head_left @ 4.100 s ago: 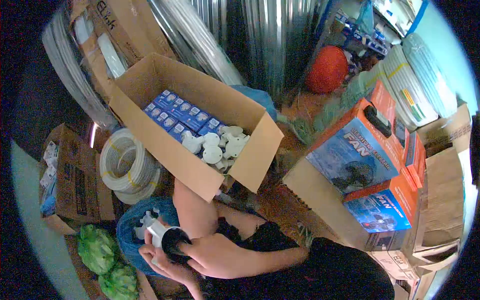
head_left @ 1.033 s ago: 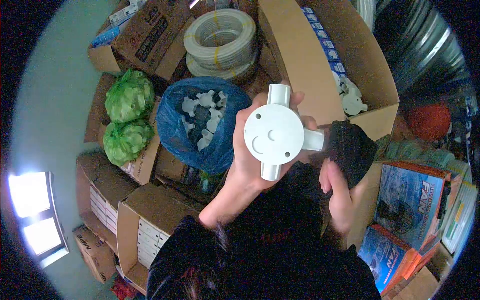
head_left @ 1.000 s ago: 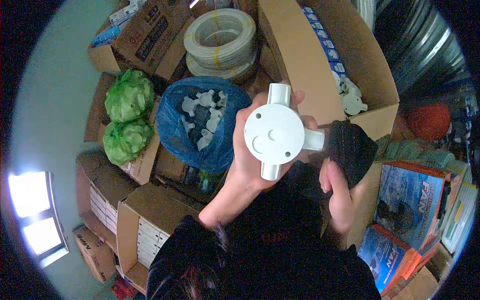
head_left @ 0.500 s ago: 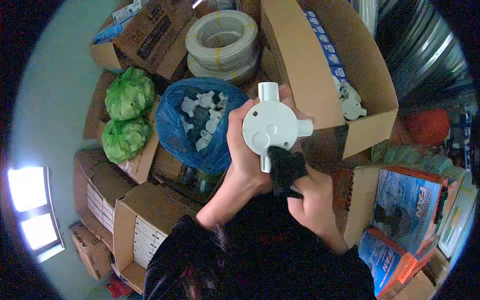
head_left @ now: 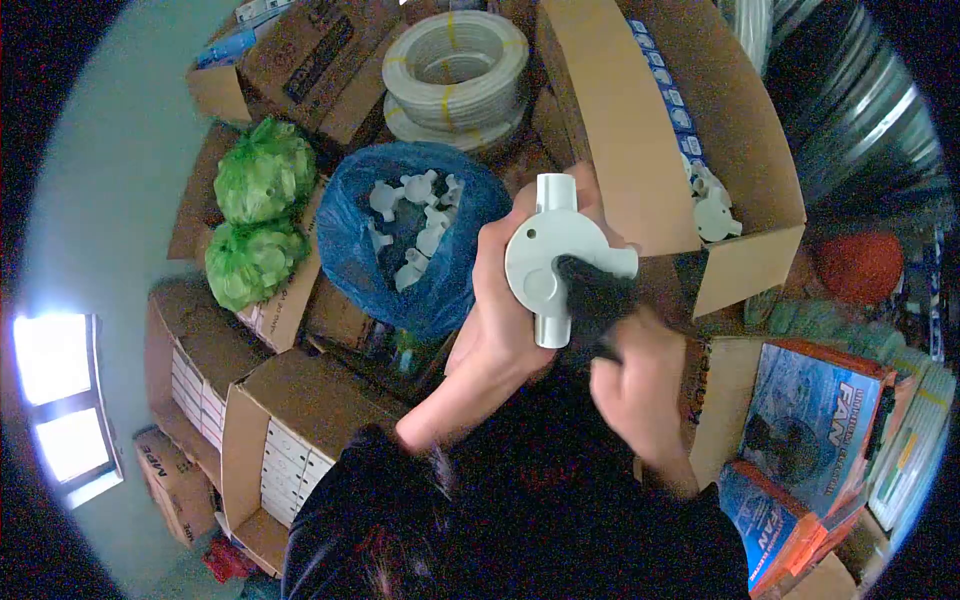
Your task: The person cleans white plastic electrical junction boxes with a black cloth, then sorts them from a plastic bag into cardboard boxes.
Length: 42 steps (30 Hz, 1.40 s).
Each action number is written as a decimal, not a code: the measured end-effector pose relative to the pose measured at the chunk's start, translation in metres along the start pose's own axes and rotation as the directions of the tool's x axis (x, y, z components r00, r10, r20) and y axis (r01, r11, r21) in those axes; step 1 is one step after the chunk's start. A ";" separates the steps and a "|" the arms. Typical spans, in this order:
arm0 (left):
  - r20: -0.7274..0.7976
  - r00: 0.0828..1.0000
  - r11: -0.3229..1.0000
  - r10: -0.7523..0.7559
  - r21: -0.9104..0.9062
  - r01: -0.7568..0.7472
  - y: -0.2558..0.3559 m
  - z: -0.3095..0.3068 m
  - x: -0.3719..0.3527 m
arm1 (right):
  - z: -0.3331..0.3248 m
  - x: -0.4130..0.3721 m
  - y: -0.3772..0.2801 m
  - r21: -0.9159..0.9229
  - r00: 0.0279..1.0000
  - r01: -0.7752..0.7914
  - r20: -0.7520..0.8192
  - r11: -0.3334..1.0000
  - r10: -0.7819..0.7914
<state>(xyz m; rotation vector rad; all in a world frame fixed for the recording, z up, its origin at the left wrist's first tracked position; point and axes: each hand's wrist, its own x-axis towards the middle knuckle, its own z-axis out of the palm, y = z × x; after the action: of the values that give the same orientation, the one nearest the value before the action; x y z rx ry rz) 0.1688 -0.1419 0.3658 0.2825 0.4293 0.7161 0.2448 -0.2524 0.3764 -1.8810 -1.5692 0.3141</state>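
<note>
My left hand (head_left: 497, 325) is wrapped round a white round conduit junction box (head_left: 535, 245), its flat face turned up toward me. Short pipe stubs stick out of the box at top, bottom and right. In my right hand (head_left: 638, 385), closed and slightly blurred, is a soft black cloth (head_left: 597, 298). The cloth lies against the lower right of the box's face and covers part of it. Left of the hands, a blue plastic bag (head_left: 345, 215) stands open with several similar white junction boxes (head_left: 431, 232) inside.
Two green bags (head_left: 262, 172) of white parts sit at the left. Behind are coils of white tubing (head_left: 455, 65). An open carton (head_left: 620, 130) at the right holds more junction boxes. Fan boxes (head_left: 805, 430) lie lower right, cartons of white boxes (head_left: 290, 400) lower left.
The black cloth and my right hand have shifted right and up across the box's face. My left hand and the box appear slightly farther right as the view moves.
</note>
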 end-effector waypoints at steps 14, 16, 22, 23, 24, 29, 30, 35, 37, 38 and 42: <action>-0.031 0.996 0.977 0.084 0.202 -0.076 0.003 0.015 -0.006 | -0.003 0.006 -0.005 0.035 0.998 -0.065 -0.001 0.997 0.065; 0.043 0.992 0.954 0.119 0.271 -0.126 0.003 0.012 -0.004 | 0.003 0.003 -0.013 0.079 1.000 0.018 0.020 0.997 -0.019; 0.143 0.990 0.999 0.019 0.035 -0.025 0.005 0.000 -0.002 | -0.010 0.001 -0.007 0.105 1.000 -0.002 0.032 0.994 -0.001; 0.076 0.997 0.990 0.012 0.138 -0.022 0.006 0.006 -0.005 | -0.009 0.000 -0.005 0.091 1.000 0.008 0.022 0.996 -0.010; 0.058 0.998 0.990 0.026 0.136 -0.034 0.006 0.013 -0.006 | -0.008 -0.002 -0.002 0.078 1.000 0.019 0.012 0.997 -0.020; 0.090 0.996 1.000 -0.020 -0.008 0.021 0.003 0.012 -0.005 | -0.002 -0.001 0.003 0.131 0.976 0.020 -0.217 0.991 0.009; 0.075 0.997 1.000 -0.029 -0.003 0.030 0.006 0.010 -0.006 | -0.004 -0.003 0.004 0.145 0.976 -0.012 -0.214 0.989 0.043; 0.286 0.958 0.976 0.007 -0.210 0.056 0.007 0.000 -0.005 | -0.006 0.001 0.000 0.211 0.973 0.006 -0.228 0.978 0.043; 0.167 0.985 0.990 -0.036 -0.131 0.058 0.002 0.006 -0.005 | -0.006 -0.001 0.003 0.165 0.984 0.022 -0.178 0.986 0.008; 0.133 0.991 0.996 -0.030 -0.078 0.041 0.001 0.007 -0.006 | -0.006 -0.001 0.004 0.143 0.988 0.032 -0.152 0.989 -0.010; -0.004 0.999 0.993 0.037 0.115 -0.037 -0.001 -0.001 -0.008 | -0.009 0.003 -0.009 0.061 1.000 -0.019 -0.010 0.998 0.019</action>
<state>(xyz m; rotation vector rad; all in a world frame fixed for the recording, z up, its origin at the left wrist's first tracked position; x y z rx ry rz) 0.1637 -0.1486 0.3669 0.3974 0.4730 0.7298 0.2430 -0.2521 0.3892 -1.8488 -1.5187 0.3564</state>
